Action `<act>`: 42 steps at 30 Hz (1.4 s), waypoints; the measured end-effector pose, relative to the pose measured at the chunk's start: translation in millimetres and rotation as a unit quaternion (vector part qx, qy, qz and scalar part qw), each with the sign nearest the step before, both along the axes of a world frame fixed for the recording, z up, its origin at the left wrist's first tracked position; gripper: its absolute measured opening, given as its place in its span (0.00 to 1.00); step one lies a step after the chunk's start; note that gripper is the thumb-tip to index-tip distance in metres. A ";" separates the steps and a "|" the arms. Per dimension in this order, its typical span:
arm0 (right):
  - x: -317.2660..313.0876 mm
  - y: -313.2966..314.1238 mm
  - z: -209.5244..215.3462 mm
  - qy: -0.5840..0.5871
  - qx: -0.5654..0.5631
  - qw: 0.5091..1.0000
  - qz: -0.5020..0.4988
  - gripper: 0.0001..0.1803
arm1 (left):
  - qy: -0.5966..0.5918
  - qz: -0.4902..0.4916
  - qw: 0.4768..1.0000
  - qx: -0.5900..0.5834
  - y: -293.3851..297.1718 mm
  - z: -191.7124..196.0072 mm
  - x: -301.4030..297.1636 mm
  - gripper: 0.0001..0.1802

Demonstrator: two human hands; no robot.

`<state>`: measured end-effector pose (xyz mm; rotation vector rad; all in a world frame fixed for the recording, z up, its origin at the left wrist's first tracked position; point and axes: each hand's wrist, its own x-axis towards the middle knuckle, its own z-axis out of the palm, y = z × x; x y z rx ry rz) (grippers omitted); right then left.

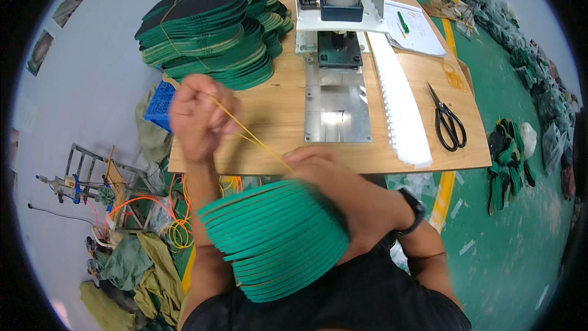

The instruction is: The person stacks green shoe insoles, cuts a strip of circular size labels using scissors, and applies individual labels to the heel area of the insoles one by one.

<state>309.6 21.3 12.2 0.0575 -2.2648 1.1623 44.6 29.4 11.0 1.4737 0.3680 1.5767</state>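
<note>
A yellow rubber band [252, 137] is stretched between my two hands above the near edge of the table. My left hand [201, 113], slightly blurred, is closed with one end of the band in its fingers. A thick stack of green insoles [275, 239] lies fanned against my body, and my right hand [334, 193] grips its far right side. At the thumb and fingers of that hand the other end of the band meets the stack. The underside of the stack is hidden.
Tall piles of green and black insoles [202, 30] stand at the table's back left, beside a press [340, 49] with a metal plate. Right of it lie a white toothed strip [401, 110], black scissors [450, 122], loose rubber bands [454, 78] and a notebook [416, 27] with a green pen.
</note>
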 end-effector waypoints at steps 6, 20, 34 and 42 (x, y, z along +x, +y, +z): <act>37.1 -11.1 12.1 -0.089 0.012 0.974 -0.210 0.51 | 0.423 0.000 0.905 -0.048 -17.1 38.9 -10.0 0.05; 47.0 -8.1 -18.2 -0.077 -0.114 0.878 -0.459 0.46 | 0.369 0.107 0.923 0.033 -58.1 36.0 69.8 0.03; 44.9 -21.4 -7.8 0.341 -0.325 0.819 -0.329 0.34 | 0.395 0.207 0.888 0.117 -58.8 -49.9 113.1 0.47; 51.2 -3.7 -35.7 0.357 0.058 0.776 -0.516 0.31 | 0.001 0.024 0.976 -0.218 -50.4 -76.7 158.6 0.54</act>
